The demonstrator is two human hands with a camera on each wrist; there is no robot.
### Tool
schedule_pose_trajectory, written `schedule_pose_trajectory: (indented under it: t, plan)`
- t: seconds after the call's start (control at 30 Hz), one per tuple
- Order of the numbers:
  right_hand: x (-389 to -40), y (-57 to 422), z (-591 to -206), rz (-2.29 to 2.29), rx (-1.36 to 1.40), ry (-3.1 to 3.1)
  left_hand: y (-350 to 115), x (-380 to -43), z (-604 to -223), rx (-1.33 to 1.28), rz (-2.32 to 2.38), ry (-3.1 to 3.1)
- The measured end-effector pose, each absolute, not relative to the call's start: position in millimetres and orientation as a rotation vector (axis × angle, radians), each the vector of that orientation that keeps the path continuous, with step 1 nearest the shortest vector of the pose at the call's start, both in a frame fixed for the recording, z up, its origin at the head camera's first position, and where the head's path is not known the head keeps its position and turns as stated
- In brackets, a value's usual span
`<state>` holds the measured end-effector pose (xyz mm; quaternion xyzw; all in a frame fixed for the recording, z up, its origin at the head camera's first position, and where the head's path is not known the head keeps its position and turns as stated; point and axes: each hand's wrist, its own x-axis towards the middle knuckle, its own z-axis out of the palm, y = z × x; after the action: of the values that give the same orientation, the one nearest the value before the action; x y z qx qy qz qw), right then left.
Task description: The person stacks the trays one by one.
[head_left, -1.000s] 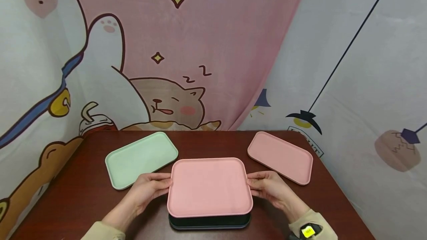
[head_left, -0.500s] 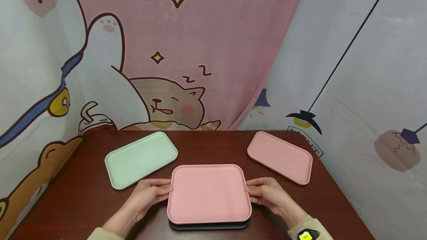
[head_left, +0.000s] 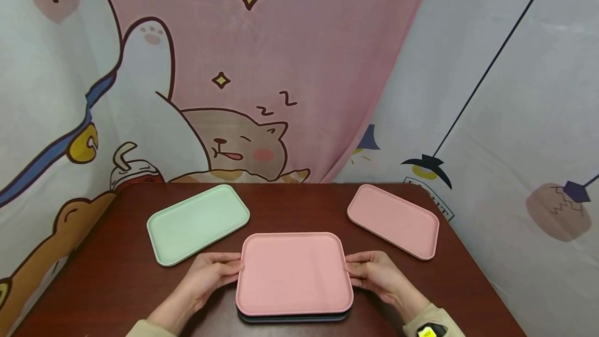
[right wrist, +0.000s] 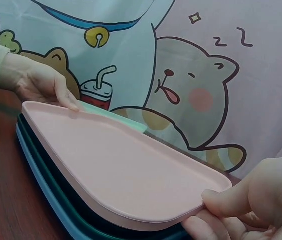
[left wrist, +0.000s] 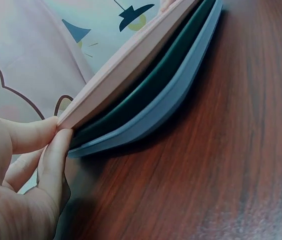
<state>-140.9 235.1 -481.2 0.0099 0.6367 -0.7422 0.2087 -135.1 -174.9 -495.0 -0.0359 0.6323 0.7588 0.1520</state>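
Tray, pink: directly over the stack on the desk; I see left hand and right hand pinch its opposite edges, presumably for level, even alignment.

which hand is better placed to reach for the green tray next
Probably the left hand, once freed: the green tray lies just beyond it, while the right hand is across the pink tray that both hands pinch.

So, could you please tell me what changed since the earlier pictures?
The left hand and right hand have lowered the large pink tray toward the dark green tray and blue tray beneath; neither let go. The mint tray and narrow pink tray stayed put.
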Motion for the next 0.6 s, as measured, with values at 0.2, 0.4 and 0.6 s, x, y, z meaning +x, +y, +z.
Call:
schedule_pose_trajectory:
  t: [0.2, 0.4, 0.6]
  plan:
    - [-139.7, 235.6, -481.8, -2.06, 0.029, 1.788, -174.1, -134.2, -497.8, -0.105, 2.179, 1.821]
    - [-138.7, 235.0, -483.4, -2.044, 0.029, 1.815, -174.5, -132.7, -496.2, -0.111, 2.176, 1.839]
    - [-138.4, 235.8, -484.0, -2.036, 0.046, 1.838, -173.3, -132.9, -494.2, -0.122, 2.15, 1.888]
